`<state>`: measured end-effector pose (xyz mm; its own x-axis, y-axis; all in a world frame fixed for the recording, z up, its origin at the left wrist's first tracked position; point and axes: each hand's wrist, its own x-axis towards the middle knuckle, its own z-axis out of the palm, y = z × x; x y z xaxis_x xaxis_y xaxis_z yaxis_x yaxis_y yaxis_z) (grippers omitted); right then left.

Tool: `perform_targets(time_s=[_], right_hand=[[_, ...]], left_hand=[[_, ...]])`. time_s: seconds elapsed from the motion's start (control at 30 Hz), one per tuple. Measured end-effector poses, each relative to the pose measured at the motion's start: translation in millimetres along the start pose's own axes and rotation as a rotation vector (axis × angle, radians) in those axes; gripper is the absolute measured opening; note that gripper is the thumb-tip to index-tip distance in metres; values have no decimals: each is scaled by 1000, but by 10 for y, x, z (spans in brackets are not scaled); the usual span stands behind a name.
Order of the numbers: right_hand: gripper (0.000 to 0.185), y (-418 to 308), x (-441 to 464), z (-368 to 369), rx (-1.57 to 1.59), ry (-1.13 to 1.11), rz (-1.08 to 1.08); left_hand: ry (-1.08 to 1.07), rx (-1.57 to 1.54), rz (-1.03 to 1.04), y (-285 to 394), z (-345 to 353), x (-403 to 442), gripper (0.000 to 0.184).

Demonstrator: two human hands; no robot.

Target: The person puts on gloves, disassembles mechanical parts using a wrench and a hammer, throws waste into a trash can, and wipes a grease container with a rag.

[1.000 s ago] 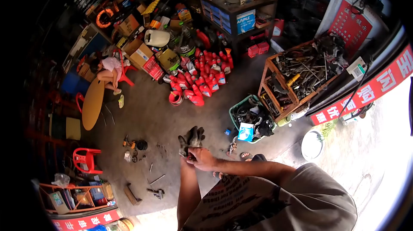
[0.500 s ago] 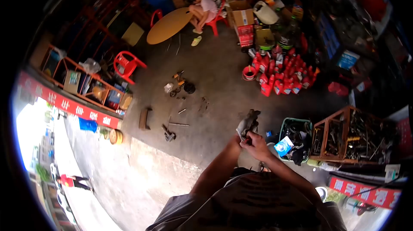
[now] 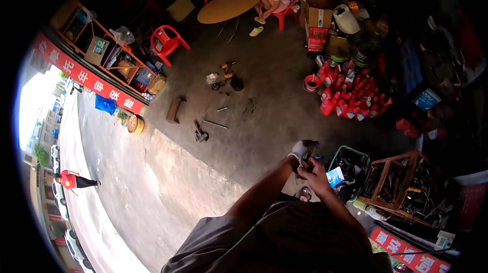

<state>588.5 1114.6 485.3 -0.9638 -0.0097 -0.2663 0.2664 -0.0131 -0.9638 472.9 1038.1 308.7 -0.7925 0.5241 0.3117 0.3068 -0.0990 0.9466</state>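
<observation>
Here, both arms are stretching out in front of the body, the hands meeting low over the grey concrete floor (image 3: pixel 244 146). The left forearm (image 3: pixel 267 186) is slanting from the lower left up toward the right, elbow nearly straight, and the left hand (image 3: pixel 302 149) is wearing a pale, dark-fingered fabric work glove (image 3: pixel 299 150). Its gloved fingers are pointing away from the body and toward the right; how far they are opening is too small and dark to tell. From the other side, the right forearm (image 3: pixel 336 204) is angling up toward the left, elbow bending more. The bare right hand (image 3: pixel 317 173) is curling its fingers and gripping the glove near the left wrist, though shadow is hiding exactly which part it is pinching.

Just right of the hands, a green plastic basket (image 3: pixel 356 152) is holding dark parts, with a blue-and-white box (image 3: pixel 334 177) lying at its near side. A brown open-framed tool rack (image 3: pixel 398 157) is standing beyond. Left of the hands, well apart, a thin metal rod (image 3: pixel 215 124) and a brown angular block (image 3: pixel 175 110) are lying on the floor.
</observation>
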Motion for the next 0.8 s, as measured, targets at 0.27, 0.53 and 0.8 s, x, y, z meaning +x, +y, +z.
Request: perform_targets(time_s=[0.27, 0.53, 0.8], right_hand=[[25, 465, -82, -45, -302, 85, 13], [25, 1038, 149, -214, -140, 210, 256], [17, 1392, 361, 301, -586, 259, -5]], left_hand=[[125, 748, -636, 614, -142, -262, 31], [17, 111, -968, 1092, -330, -563, 44], [-69, 53, -967, 1076, -601, -723, 56]])
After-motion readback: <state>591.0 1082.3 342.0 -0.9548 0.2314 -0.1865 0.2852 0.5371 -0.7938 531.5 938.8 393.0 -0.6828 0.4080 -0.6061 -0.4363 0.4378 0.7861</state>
